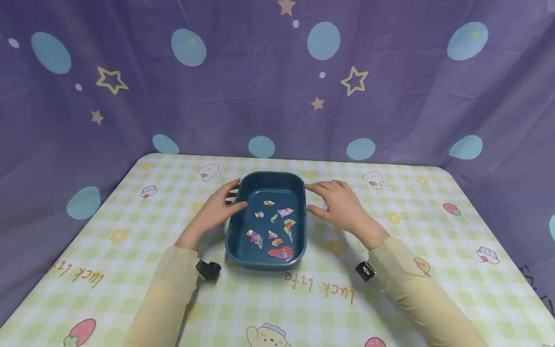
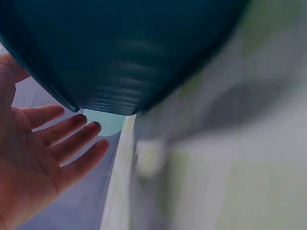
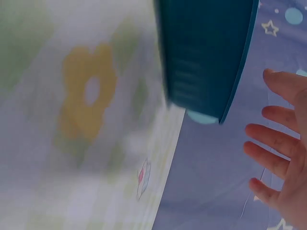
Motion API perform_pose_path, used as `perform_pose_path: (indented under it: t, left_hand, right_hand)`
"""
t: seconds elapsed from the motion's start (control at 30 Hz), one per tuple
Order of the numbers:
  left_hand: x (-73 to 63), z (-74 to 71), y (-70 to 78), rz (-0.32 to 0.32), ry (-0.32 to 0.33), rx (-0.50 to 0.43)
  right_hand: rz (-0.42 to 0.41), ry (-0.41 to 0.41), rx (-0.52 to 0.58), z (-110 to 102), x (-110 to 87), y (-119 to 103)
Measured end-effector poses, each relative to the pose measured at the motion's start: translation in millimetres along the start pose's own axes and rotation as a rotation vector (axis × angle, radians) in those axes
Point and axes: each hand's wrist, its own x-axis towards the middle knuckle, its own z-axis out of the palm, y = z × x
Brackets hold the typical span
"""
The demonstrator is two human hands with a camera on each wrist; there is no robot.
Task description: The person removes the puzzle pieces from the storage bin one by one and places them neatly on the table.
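A dark teal, rounded rectangular plastic bin stands on the table, with several small, irregular, brightly coloured flat pieces scattered over its floor. At its left side is my left hand, the thumb reaching over the rim and the other fingers spread outside the wall. The left wrist view shows those fingers nearly straight beside the bin. My right hand is at the opposite side, fingertips and thumb pointing at the right wall. In the right wrist view, its fingers are spread and show a gap from the bin.
A green-and-white checked tablecloth with cartoon prints covers the table. Behind it hangs a purple curtain with stars and blue ovals. Dark wrist cameras sit under the left and right sleeves.
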Motion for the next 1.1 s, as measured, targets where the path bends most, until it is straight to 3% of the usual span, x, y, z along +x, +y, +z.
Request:
perform_pose_path:
  t: [0.23,0.6,0.77,1.1]
  left_hand:
    - [4.4,3.3,-5.9,-0.104,-0.027,-0.230]
    - [6.3,1.5,-17.2,-0.103,-0.036,-0.526]
    - [4.6,2.0,-21.1,-0.097,-0.050,-0.583]
    - [4.8,5.7,-25.7,-0.096,-0.055,-0.619]
  right_hand:
    - [-0.097,-0.055,0.049,3,17.5,-21]
    - [-0.232,-0.183,0.104,16,37.8,-56]
    - [-0.230,-0.290,0.114,26,45.2,-74]
    - [-0.171,-0.500,0.017,48,53.8,-101]
